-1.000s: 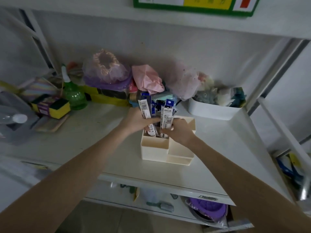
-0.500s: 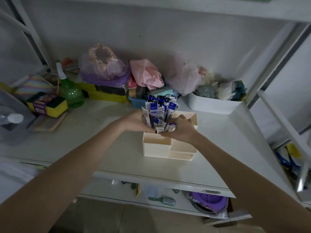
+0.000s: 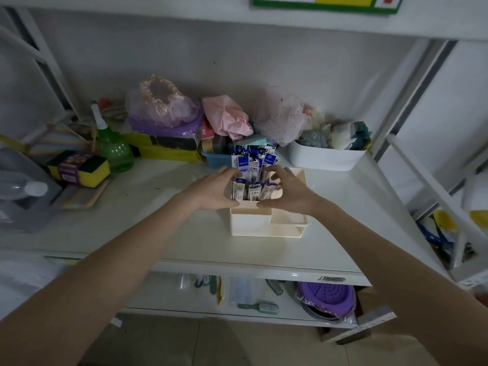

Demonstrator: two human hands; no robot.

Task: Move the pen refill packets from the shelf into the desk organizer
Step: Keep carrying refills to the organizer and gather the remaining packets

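A bundle of blue-and-white pen refill packets (image 3: 251, 167) stands upright in the tall back-left compartment of a cream desk organizer (image 3: 249, 223). The organizer sits on the white shelf (image 3: 148, 225), near its middle. My left hand (image 3: 212, 190) presses the bundle from the left, fingers against the packets. My right hand (image 3: 289, 192) cups it from the right, with curled fingers over the tops and the thumb low by the compartment rim. The packets' lower ends are hidden inside the compartment.
Behind the organizer are a small blue basket (image 3: 217, 160), a white tub of plush items (image 3: 326, 157), pink and purple bagged things, and a green spray bottle (image 3: 113, 147). Sponges (image 3: 79, 167) lie at the left. A lower shelf holds a purple bowl (image 3: 327, 299).
The packets have sunk deeper into the organizer compartment and stand more gathered. Both hands have shifted from gripping the bundle's front to flanking it on either side.
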